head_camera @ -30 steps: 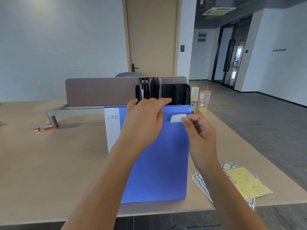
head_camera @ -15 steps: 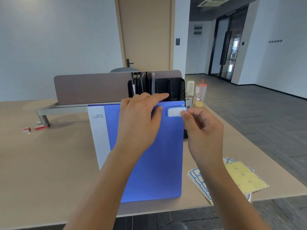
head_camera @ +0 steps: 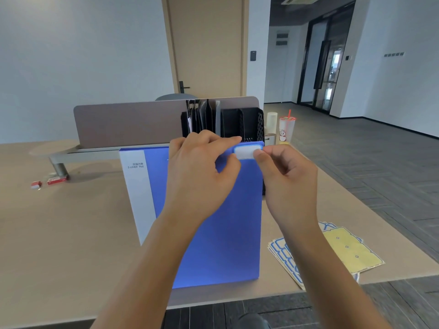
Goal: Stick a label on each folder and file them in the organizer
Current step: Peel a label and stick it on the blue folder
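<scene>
A blue folder (head_camera: 221, 233) with a white spine strip lies on the tan table (head_camera: 71, 233) in front of me. A white label with a blue border (head_camera: 245, 151) sits at the folder's top right corner. My right hand (head_camera: 285, 181) pinches the label's right end between thumb and forefinger. My left hand (head_camera: 202, 172) rests on the folder's upper part, its forefinger stretched along the top edge just left of the label. Behind the folder stands a black mesh organizer (head_camera: 240, 124) with several dark folders in its left slots.
Label sheets with blue borders (head_camera: 285, 257) and a yellow backing sheet (head_camera: 351, 250) lie at the table's right front. A drink cup with a red straw (head_camera: 286, 129) and a pale cylinder (head_camera: 271, 122) stand right of the organizer. A beige divider (head_camera: 128, 122) runs behind; small red-and-white boxes (head_camera: 55, 180) lie left.
The label has come down onto the folder's top right corner, with my right hand still pinching its end. My left forefinger has slid right along the top edge towards it.
</scene>
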